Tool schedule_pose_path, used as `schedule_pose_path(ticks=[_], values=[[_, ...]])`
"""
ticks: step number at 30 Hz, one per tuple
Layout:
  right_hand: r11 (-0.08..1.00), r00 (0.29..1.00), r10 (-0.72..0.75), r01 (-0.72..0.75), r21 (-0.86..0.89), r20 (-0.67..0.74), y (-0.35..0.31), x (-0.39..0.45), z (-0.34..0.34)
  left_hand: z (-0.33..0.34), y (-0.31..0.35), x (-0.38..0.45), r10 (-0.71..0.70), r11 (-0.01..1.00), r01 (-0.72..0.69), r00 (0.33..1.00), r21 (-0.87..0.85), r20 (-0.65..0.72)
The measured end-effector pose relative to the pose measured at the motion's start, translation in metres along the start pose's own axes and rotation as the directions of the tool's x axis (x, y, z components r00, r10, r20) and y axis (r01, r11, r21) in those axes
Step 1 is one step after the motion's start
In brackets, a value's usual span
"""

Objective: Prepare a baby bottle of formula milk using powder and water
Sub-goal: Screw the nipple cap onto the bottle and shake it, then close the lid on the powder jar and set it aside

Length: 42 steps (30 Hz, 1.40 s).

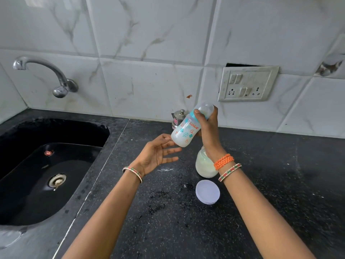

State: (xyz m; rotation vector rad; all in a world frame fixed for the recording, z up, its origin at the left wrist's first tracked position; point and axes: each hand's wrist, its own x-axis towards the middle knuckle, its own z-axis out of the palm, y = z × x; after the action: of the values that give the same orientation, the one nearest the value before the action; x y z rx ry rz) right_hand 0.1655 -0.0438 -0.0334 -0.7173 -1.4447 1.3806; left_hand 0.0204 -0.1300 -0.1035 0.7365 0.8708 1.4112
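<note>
A black sink (46, 165) sits in the dark speckled bench (168, 221) on the left. A shiny tap (46, 75) sticks out of the white tiled wall (149, 43). A switch board (247, 84) hangs on the right.

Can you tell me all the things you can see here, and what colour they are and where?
bottle: one, clear with teal ring, milky inside, tilted in right hand
jar: one, clear, whitish powder inside, on counter under right wrist
lid: one, white, on counter in front of jar
steel pot: one, silver, by wall behind bottle
counter: one, black speckled
sink: one, black, left
tap: one, silver, on wall above sink
switchboard: one, white, on wall
tiles: many, white marble
right hand: grips bottle near its top
left hand: fingers straight, fingertips at bottle's base
</note>
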Motion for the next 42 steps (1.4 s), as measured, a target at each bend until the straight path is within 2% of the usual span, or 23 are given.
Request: schedule_pose_path(ticks=[2,4,5,6,7,8,9,10,11,12,14,15,18,19,20,22,25,29,31,36,38,39,42], values=[[1.0,0.998,-0.018,0.019,-0.017,0.062,-0.002,0.0,-0.003,0.0,0.0,-0.001,0.006,1.0,-0.006,1.0,-0.002,-0.011],[0.985,0.987,-0.031,0.057,-0.164,0.159,-0.005,0.001,-0.006,0.0,0.0,-0.003,0.008,1.0,-0.008,1.0,-0.005,-0.002],[0.969,0.985,-0.052,0.09,-0.23,0.167,-0.007,0.001,-0.009,0.0,0.0,-0.004,0.004,1.0,-0.004,1.0,-0.017,0.017],[0.962,0.986,-0.12,0.144,-0.233,0.115,-0.011,0.001,-0.012,0.001,0.002,-0.006,0.001,1.0,0.0,0.999,-0.031,0.041],[0.967,0.979,-0.206,0.202,-0.155,-0.008,-0.017,0.003,-0.014,0.002,0.005,-0.007,0.005,0.999,-0.003,0.998,-0.038,0.058],[0.965,0.946,-0.254,0.262,0.014,-0.202,-0.026,0.005,-0.014,0.002,0.008,-0.007,0.016,1.0,-0.015,0.998,-0.026,0.058],[0.913,0.88,-0.221,0.339,0.228,-0.42,-0.036,0.007,-0.014,0.002,0.012,-0.007,0.027,1.0,-0.027,0.999,0.003,0.039],[0.821,0.8,-0.151,0.429,0.377,-0.581,-0.041,0.011,-0.015,0.001,0.016,-0.007,0.032,0.999,-0.033,0.999,0.037,0.004],[0.755,0.739,-0.101,0.493,0.432,-0.667,-0.042,0.015,-0.016,-0.002,0.018,-0.007,0.03,0.998,-0.027,0.998,0.059,-0.047],[0.769,0.738,-0.108,0.486,0.415,-0.666,-0.046,0.014,-0.014,-0.007,0.019,-0.007,0.018,0.998,-0.012,0.995,0.061,-0.102],[0.901,0.866,-0.169,0.329,0.283,-0.47,-0.039,0.006,-0.006,-0.017,0.019,-0.005,-0.014,0.999,0.022,0.981,0.038,-0.195],[0.925,0.896,-0.164,0.285,0.25,-0.413,-0.028,0.002,-0.003,-0.022,0.019,-0.006,-0.021,0.999,0.03,0.973,0.037,-0.232],[0.876,0.846,-0.044,0.288,0.386,-0.531,-0.009,0.002,0.0,-0.035,0.014,-0.01,-0.002,1.0,0.008,0.954,0.017,-0.299],[0.918,0.873,-0.063,0.241,0.315,-0.484,-0.003,0.001,0.001,-0.038,0.011,-0.012,-0.006,1.0,0.007,0.952,0.003,-0.305],[0.974,0.932,-0.097,0.161,0.158,-0.349,0.006,0.001,0.003,-0.04,0.009,-0.014,-0.016,1.0,0.02,0.951,0.009,-0.307],[0.981,0.996,-0.073,0.061,-0.186,-0.056,0.032,-0.004,0.01,-0.044,0.003,-0.015,-0.034,0.995,0.064,0.94,0.077,-0.34],[0.939,0.995,0.02,0.013,-0.345,0.093,0.063,-0.015,0.026,-0.048,-0.005,-0.014,-0.034,0.986,0.096,0.92,0.14,-0.391],[0.838,0.968,0.11,0.031,-0.545,0.224,0.089,-0.02,0.042,-0.056,-0.011,-0.018,-0.065,0.973,0.153,0.902,0.174,-0.427],[0.788,0.96,0.121,0.062,-0.613,0.252,0.096,-0.022,0.045,-0.06,-0.013,-0.019,-0.067,0.975,0.151,0.897,0.161,-0.436],[0.724,0.961,0.176,0.023,-0.69,0.216,0.09,-0.024,0.043,-0.056,-0.02,-0.023,-0.074,0.973,0.164,0.889,0.162,-0.452],[0.651,0.961,0.206,0.006,-0.759,0.184,0.078,-0.027,0.038,-0.049,-0.029,-0.024,-0.08,0.972,0.172,0.884,0.161,-0.461],[0.562,0.963,0.216,0.013,-0.827,0.162,0.071,-0.03,0.031,-0.044,-0.035,-0.025,-0.091,0.971,0.18,0.887,0.157,-0.452],[0.083,0.936,0.335,0.089,-0.993,0.112,0.05,-0.05,-0.004,-0.025,-0.057,-0.025,-0.159,0.965,0.225,0.909,0.133,-0.386]])
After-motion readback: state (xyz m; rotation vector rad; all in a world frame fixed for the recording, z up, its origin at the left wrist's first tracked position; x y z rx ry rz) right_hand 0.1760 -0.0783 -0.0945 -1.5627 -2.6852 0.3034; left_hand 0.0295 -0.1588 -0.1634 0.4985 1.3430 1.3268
